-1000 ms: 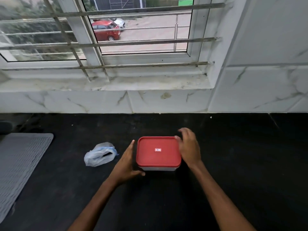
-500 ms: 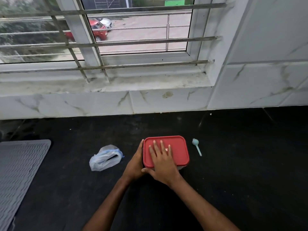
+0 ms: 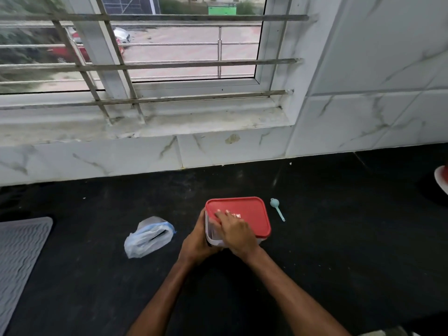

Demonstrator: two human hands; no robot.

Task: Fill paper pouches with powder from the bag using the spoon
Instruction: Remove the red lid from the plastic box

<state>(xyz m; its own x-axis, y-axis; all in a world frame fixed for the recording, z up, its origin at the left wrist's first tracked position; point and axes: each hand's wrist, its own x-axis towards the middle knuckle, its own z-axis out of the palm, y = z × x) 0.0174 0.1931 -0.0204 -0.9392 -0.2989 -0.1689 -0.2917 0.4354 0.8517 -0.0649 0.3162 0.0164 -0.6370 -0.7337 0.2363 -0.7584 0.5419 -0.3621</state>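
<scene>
1. Your L hand [image 3: 196, 243] is cupping the left wall of the box [image 3: 213, 237], thumb wrapping round its near corner. The fingers are hiding behind the box.
2. Your R hand [image 3: 236, 230] is lying on the red lid [image 3: 252, 212], fingers straight and pressing near its left edge. The wrist is covering the box's near side.
3. The box is sitting on the black counter [image 3: 339, 263]. It's clear plastic w/ rounded corners, smth dark showing inside; can't tell what.
4. The bag [image 3: 149, 236] is lying on its side left of the box, apart from your L hand. It's crumpled translucent plastic w/ a blue strip.
5. A grey ribbed mat [image 3: 19, 251] is running off the left edge, well apart from the bag.
6. The spoon [image 3: 277, 209] is lying just right of the lid's far corner, not touching. It's small, pale blue, w/ a round bowl pointing away.
7. A red-and-white obj [image 3: 442, 178] is poking in at the right edge.
8. White veined tiles [image 3: 242, 149] and a sill w/ metal bars [image 3: 169, 66] are closing off the back.
</scene>
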